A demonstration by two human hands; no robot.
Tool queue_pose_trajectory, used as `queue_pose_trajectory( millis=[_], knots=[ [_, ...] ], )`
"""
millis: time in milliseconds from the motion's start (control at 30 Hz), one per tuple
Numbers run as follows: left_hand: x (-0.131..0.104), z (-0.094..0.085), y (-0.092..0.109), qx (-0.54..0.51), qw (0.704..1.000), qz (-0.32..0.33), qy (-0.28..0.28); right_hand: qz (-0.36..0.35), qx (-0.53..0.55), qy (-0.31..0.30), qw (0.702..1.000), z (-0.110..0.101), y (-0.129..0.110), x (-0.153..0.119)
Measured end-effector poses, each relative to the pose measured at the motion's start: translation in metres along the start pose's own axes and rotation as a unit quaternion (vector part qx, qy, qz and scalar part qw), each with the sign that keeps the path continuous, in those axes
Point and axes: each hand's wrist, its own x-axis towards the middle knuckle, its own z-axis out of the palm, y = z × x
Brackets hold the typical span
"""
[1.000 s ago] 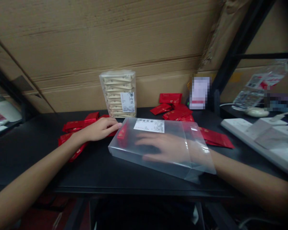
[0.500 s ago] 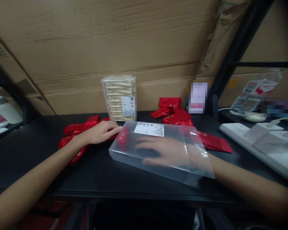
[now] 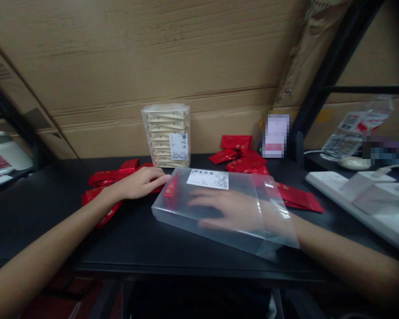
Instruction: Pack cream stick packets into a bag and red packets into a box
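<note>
A clear plastic box (image 3: 179, 215) with a white label lies on its side on the black table, its open end facing right. My right hand (image 3: 221, 208) reaches in through that end, fingers stretched and spread, seen hazily through the plastic. Near the box's closed end stands a red packet (image 3: 170, 189), apart from my right fingertips. My left hand (image 3: 142, 182) grips the far left corner of the box, thumb against its edge and the other fingers partly hidden. Under and around the left wrist lie several red packets (image 3: 103, 177).
Behind stands a filled clear box of cream packets (image 3: 166, 126). More red packets (image 3: 248, 161) lie at the back, others (image 3: 299, 198) right of the box. A white power strip (image 3: 332, 186) with plugs, a water bottle (image 3: 341, 141) and a phone (image 3: 275, 135) are rightward; a white flask (image 3: 11, 150) stands left.
The whole view has shifted very slightly. Both hands, the plastic box and the red packets keep their places relative to each other.
</note>
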Motion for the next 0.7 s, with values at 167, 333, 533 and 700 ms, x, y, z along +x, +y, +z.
queue_pose_trajectory(
  millis=[167,333,533,700],
  knots=[
    [0.0003,0.0003,0.0001,-0.006,1.000,0.002,0.004,-0.003,-0.002,-0.003,1.000,-0.0007,-0.0014,-0.0009],
    [0.0008,-0.0008,0.0014,-0.005,1.000,-0.001,0.003,-0.003,-0.011,-0.004,1.000,-0.0005,-0.0001,-0.0017],
    [0.0001,-0.0042,0.0007,-0.011,1.000,-0.018,-0.007,-0.005,-0.022,-0.001,1.000,-0.0042,-0.0020,-0.0029],
    [-0.0003,-0.0067,0.0051,-0.013,1.000,-0.019,-0.011,-0.011,-0.025,0.007,1.000,-0.0056,-0.0051,-0.0024]
  ],
)
